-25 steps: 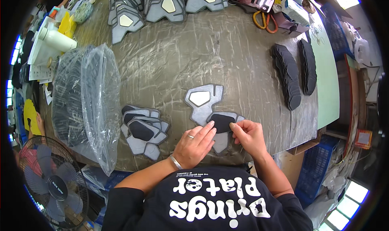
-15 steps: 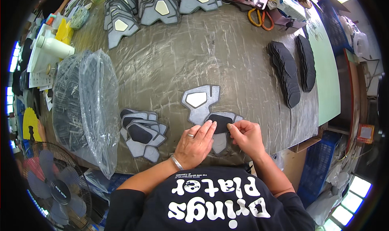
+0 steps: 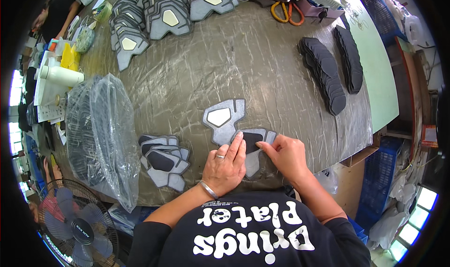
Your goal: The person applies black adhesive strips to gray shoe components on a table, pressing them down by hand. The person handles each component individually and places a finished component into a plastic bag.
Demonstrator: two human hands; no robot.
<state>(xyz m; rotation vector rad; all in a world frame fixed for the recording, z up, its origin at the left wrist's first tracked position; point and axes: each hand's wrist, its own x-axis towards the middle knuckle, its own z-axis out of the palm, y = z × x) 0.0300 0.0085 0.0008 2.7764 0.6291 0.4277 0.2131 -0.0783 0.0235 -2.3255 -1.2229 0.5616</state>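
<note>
A grey felt-like cut piece with dark edging [image 3: 253, 163] lies in front of me, a black ribbed pad [image 3: 253, 137] on it. My left hand [image 3: 224, 169] lies over the pad's left part, fingers stretched out and flat. At the pad's right side, my right hand [image 3: 287, 155] has its fingers curled and its thumb tip on the pad; whatever is between thumb and finger is hidden. Just beyond, partly under or against this piece, is a similar grey piece [image 3: 237, 111] with a white panel. Left of my hands sits a small pile of grey pieces with black pads [image 3: 161, 160].
Rows of black pads [image 3: 323, 72] lie overlapped at the right. Stacked grey pieces [image 3: 168, 25] stand at the far side near orange-handled scissors [image 3: 287, 14]. A clear plastic bag [image 3: 110, 140] of dark pieces and a white bottle [image 3: 61, 75] are left. A fan [image 3: 79, 225] stands beside the table.
The view has shifted slightly. My right thumb has moved inward over the pad from its right edge. My left fingers stay on the pad, pressed closer together.
</note>
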